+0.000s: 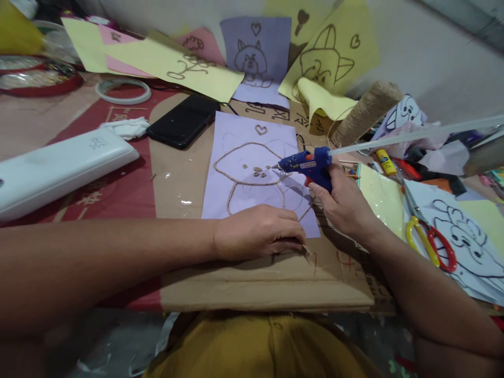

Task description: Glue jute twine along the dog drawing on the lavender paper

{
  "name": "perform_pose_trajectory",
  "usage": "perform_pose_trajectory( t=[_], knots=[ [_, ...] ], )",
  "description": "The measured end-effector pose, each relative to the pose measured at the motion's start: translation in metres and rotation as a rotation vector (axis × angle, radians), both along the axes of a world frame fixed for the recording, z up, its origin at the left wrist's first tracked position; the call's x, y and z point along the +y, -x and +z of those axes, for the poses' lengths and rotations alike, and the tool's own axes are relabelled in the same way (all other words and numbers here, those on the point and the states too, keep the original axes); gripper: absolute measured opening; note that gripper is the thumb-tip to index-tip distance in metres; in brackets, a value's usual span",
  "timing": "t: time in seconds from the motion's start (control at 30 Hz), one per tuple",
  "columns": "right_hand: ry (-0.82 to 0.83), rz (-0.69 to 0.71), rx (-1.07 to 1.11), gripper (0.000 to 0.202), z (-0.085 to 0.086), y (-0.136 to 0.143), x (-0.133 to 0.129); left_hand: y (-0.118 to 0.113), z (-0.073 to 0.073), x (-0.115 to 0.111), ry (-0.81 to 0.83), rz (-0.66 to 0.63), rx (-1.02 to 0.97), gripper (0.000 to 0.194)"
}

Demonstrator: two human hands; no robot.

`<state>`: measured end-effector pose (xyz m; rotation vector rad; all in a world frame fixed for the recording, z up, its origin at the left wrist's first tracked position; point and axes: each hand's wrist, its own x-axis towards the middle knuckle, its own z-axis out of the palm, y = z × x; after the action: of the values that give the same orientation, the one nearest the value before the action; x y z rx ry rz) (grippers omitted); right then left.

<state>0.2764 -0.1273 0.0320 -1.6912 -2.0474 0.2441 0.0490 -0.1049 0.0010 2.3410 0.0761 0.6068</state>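
Observation:
My right hand (348, 202) is wrapped round a blue hot glue gun (322, 164), with a long clear glue stick (409, 135) jutting from its back. The gun's nozzle points left over the face of an animal drawing on a purple sheet (214, 181). Brown twine (252, 144) forms the head outline, part of the body and a small heart above. Across the sheet's lower edge lies my left hand (262, 231), fingers curled closed. A thin frayed twine end (307, 252) pokes out at its fingertips; the rest is hidden under the hand.
Cardboard (252, 294) covers the table. On the left are a white device (66, 165), a black phone (185, 122) and a tape roll (123, 92). A twine spool (368, 112), scissors (429, 239) and a glue stick tube (386, 161) lie right. Twine pictures (258, 58) lean against the wall.

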Motion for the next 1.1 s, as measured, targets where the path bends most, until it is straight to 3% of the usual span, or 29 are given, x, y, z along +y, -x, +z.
perform_pose_trajectory(
  t=[1.1],
  knots=[
    [0.000,-0.022,0.008,0.048,0.0005,-0.0004,-0.0008,0.0008,0.0015,-0.0006,0.023,-0.009,0.017,0.016]
  ],
)
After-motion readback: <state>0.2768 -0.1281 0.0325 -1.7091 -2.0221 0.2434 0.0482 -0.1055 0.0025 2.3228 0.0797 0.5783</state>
